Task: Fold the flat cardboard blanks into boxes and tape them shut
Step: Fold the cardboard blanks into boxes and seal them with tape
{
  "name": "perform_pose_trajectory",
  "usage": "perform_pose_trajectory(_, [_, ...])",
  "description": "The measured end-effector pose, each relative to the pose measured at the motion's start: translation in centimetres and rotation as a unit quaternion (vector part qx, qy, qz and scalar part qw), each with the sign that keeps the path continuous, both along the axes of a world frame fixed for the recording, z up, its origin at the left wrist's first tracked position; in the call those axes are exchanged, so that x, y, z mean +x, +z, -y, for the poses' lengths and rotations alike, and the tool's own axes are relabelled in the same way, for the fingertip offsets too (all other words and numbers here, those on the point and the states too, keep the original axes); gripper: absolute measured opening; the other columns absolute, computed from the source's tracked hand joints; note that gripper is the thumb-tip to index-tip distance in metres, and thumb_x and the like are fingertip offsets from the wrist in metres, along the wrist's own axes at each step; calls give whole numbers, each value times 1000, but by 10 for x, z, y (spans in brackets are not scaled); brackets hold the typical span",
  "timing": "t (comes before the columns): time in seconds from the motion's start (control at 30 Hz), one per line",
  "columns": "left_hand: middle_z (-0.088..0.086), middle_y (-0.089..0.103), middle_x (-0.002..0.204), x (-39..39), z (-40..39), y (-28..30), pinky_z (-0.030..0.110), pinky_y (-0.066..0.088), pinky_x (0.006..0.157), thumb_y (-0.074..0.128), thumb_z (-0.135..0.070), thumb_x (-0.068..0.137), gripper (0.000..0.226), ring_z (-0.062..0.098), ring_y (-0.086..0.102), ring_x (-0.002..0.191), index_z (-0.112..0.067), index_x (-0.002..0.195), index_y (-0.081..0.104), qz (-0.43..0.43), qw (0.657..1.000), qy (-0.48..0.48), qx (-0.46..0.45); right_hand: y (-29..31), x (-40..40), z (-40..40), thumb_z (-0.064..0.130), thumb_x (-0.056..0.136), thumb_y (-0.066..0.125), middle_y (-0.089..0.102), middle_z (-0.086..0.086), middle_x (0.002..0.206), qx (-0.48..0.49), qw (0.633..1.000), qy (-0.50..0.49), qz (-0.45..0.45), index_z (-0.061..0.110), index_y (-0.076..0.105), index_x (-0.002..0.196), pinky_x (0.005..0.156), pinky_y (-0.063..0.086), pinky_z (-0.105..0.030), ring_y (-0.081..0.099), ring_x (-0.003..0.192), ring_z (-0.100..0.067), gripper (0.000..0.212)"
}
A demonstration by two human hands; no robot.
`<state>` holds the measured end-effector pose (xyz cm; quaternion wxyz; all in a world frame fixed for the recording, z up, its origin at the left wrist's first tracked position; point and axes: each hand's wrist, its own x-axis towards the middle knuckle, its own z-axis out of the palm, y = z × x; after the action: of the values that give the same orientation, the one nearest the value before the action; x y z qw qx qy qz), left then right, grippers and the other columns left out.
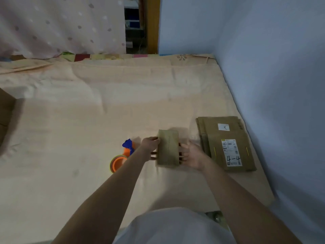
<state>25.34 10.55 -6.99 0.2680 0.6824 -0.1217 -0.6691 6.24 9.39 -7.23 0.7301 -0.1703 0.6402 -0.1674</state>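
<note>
A small brown cardboard box [168,148] stands on the peach bedsheet [88,120] near the middle. My left hand [151,146] grips its left side, with the thumb near the top edge and the fingers curled round below. On the box's right side, my right hand [190,155] holds it with fingers curled against the cardboard. An orange and blue tape dispenser [123,155] lies on the sheet just left of my left forearm. A stack of flat cardboard blanks [226,143] with a white label marked "4-4" lies to the right, by the wall.
A blue wall [272,76] runs along the bed's right edge. The corner of a brown cardboard box [5,117] shows at the far left edge. A dotted curtain [61,27] hangs behind the bed.
</note>
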Motion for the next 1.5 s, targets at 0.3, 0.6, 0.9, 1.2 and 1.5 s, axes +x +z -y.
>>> perform_pose_trajectory(0.3, [9,57,123,10,-8,-10,58,55,83,56,-30,101,34,35,58,112,-13,130,54,-26,999,9,19,3,22,-2,46,105,45,71,-14,109,-36,998,-10,-52,19,66,120,78,59,-42,68,98,-33,37])
perform_pose_trajectory(0.6, [10,57,124,4,-18,-13,56,55,91,63,-31,97,35,30,57,114,-13,125,57,-28,998,47,20,-3,24,-5,28,95,69,71,-1,115,-118,982,99,-106,22,66,124,94,55,-48,66,105,-24,30])
perform_pose_trajectory(0.9, [5,64,99,24,-35,-17,35,53,74,50,-23,99,19,23,60,84,-18,107,67,82,994,48,-51,-13,29,-13,23,87,77,73,3,109,-211,949,133,-191,20,70,120,94,57,-40,68,99,-18,34])
perform_pose_trajectory(1.2, [18,55,123,52,-99,-42,42,41,95,71,-33,85,57,38,51,117,0,125,47,469,877,-102,24,-9,31,-18,35,87,75,74,4,101,-213,937,164,-222,24,72,110,86,59,-38,70,95,-18,25])
perform_pose_trajectory(1.5, [7,58,78,67,-92,-49,35,46,67,53,4,78,13,23,53,71,-9,81,52,490,854,-164,-58,10,38,-19,34,90,72,65,4,115,-218,943,130,-213,17,63,120,88,54,-34,63,102,-18,35])
